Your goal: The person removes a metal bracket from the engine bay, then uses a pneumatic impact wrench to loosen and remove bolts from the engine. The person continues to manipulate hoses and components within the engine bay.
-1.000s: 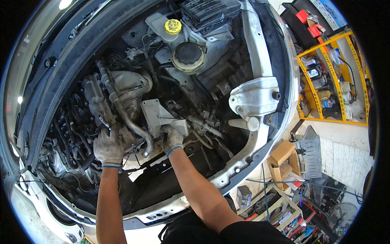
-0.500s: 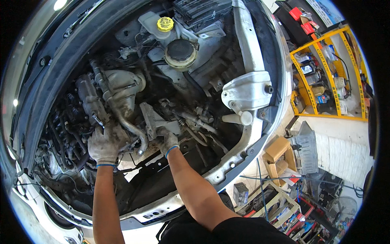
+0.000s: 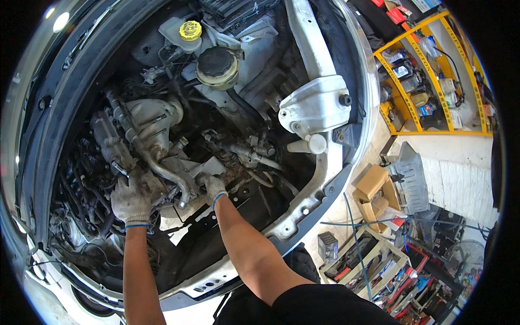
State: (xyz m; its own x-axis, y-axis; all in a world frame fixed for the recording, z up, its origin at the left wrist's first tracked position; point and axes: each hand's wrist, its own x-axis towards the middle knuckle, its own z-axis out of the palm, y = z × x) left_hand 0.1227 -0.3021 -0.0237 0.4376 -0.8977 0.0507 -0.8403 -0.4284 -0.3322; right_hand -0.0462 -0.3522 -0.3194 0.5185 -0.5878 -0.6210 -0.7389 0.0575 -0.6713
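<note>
My left hand (image 3: 130,203), in a grey knit work glove with a blue cuff, lies on the engine with its fingers stretched forward. Just ahead of its fingertips is a small shiny metal piece (image 3: 119,169). My right hand (image 3: 213,187), gloved the same way, is closed on a grey metal bracket (image 3: 189,167) with flat plates. The bracket sits low in the engine bay, between a bent metal pipe (image 3: 165,171) and a ribbed hose (image 3: 246,152). My right fingertips are partly hidden under it.
A black-capped reservoir (image 3: 216,65) and a yellow-capped reservoir (image 3: 189,31) stand farther in. The white front crossmember (image 3: 319,103) runs along the right. Outside are a yellow-framed shelf (image 3: 417,70), a cardboard box (image 3: 374,184) and a tool cart (image 3: 379,254).
The bracket in my right hand has tipped over from a more upright pose to a flatter one. The whole view has shifted slightly; my left hand stays at the same engine part.
</note>
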